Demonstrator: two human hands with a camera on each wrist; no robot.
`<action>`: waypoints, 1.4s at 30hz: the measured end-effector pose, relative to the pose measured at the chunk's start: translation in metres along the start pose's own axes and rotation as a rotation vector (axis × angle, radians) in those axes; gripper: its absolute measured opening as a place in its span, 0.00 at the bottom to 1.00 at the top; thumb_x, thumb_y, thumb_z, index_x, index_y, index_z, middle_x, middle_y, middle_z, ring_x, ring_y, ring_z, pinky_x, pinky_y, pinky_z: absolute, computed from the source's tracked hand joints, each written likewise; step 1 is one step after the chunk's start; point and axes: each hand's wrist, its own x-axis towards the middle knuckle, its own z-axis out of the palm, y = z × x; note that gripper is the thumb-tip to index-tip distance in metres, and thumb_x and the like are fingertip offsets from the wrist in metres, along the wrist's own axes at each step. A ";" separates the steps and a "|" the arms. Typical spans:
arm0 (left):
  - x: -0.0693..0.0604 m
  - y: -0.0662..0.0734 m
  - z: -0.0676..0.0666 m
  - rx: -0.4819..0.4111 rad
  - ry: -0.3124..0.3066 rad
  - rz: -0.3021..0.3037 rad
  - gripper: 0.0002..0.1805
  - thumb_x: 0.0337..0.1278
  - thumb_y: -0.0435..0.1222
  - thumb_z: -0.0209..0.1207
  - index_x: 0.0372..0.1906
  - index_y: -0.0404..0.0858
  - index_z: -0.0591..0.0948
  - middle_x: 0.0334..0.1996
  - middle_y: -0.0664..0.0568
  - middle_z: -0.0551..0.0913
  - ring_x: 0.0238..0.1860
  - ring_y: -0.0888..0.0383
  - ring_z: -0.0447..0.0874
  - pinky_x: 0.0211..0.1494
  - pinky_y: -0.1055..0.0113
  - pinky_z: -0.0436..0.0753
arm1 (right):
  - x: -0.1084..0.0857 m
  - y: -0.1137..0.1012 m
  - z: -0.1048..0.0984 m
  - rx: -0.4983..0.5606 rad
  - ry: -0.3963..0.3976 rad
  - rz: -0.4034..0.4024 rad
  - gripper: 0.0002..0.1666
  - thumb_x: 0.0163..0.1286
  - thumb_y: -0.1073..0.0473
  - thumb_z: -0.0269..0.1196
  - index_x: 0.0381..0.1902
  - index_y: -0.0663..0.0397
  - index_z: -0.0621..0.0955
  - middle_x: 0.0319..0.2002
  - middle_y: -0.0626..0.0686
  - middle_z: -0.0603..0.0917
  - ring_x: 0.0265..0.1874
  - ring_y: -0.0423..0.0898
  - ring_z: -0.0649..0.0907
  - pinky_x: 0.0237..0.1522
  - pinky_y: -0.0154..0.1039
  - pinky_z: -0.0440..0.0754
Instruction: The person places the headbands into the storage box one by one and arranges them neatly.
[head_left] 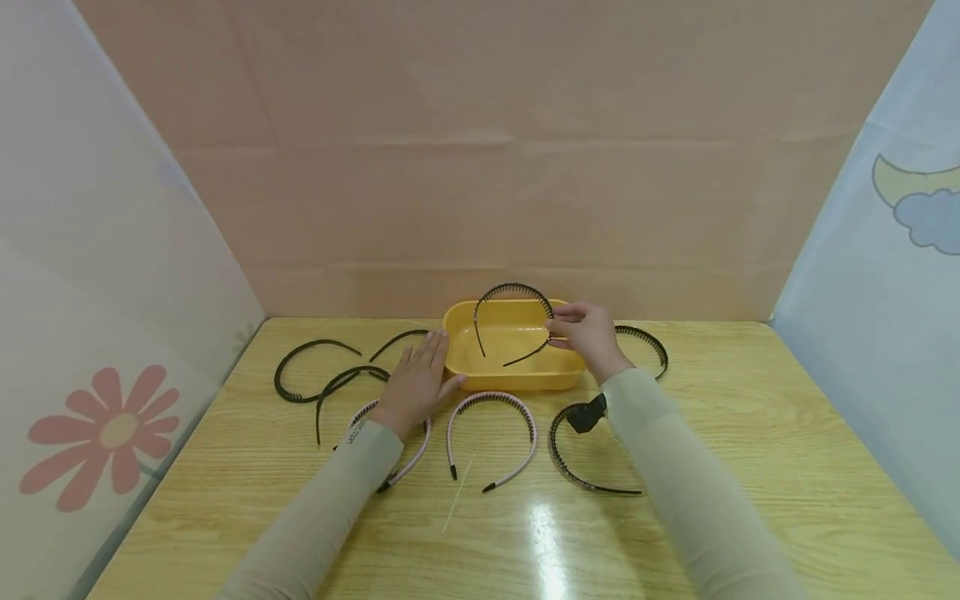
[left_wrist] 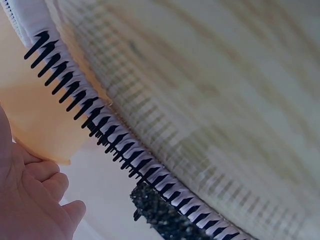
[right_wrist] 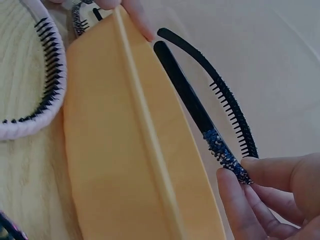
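Note:
My right hand (head_left: 588, 335) pinches a black toothed headband (head_left: 514, 286) by one side, holding it upright over the yellow basin (head_left: 517, 382). In the right wrist view, thumb and fingers grip the glittery part of this headband (right_wrist: 220, 152), whose tips lie beyond the basin's rim. My left hand (head_left: 416, 379) rests against the basin's left end, its fingers extended along the rim. Beneath the left wrist lies a pink headband (head_left: 420, 454), partly covered by the hand and sleeve. Its black teeth show large in the left wrist view.
Another pink headband (head_left: 492, 395) lies in front of the basin. A black headband with a bow (head_left: 585, 417) is near the right forearm, and one more black headband (head_left: 652, 340) lies behind it. Several black headbands (head_left: 281, 375) lie at left. Cloth walls stand behind and beside the table (head_left: 750, 433).

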 end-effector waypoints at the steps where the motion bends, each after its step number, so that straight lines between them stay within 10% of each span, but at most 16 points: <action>1: 0.000 0.000 0.000 0.001 0.002 0.001 0.46 0.78 0.60 0.39 0.81 0.32 0.41 0.81 0.41 0.42 0.81 0.47 0.39 0.80 0.45 0.48 | 0.001 0.001 0.003 0.006 -0.004 0.000 0.27 0.72 0.67 0.64 0.66 0.71 0.73 0.55 0.64 0.76 0.57 0.61 0.80 0.48 0.39 0.87; 19: 0.001 0.001 -0.003 0.002 0.005 0.007 0.46 0.78 0.60 0.38 0.81 0.31 0.41 0.81 0.40 0.44 0.81 0.47 0.40 0.80 0.45 0.48 | 0.012 0.013 0.038 -0.069 -0.022 -0.011 0.25 0.72 0.71 0.62 0.65 0.75 0.73 0.56 0.70 0.77 0.57 0.66 0.81 0.46 0.40 0.88; 29: 0.000 0.002 -0.002 -0.001 -0.005 0.004 0.47 0.77 0.61 0.38 0.81 0.32 0.41 0.81 0.41 0.43 0.81 0.48 0.39 0.80 0.45 0.48 | 0.017 0.025 0.050 -0.244 -0.008 -0.031 0.20 0.70 0.69 0.65 0.58 0.73 0.79 0.49 0.68 0.83 0.34 0.50 0.88 0.40 0.42 0.89; 42: -0.001 0.001 -0.002 -0.019 0.001 0.004 0.46 0.78 0.60 0.39 0.81 0.32 0.43 0.81 0.41 0.43 0.81 0.47 0.39 0.80 0.44 0.47 | 0.018 0.028 0.055 -0.273 -0.022 0.014 0.20 0.71 0.71 0.64 0.57 0.76 0.78 0.52 0.70 0.82 0.32 0.50 0.89 0.36 0.37 0.89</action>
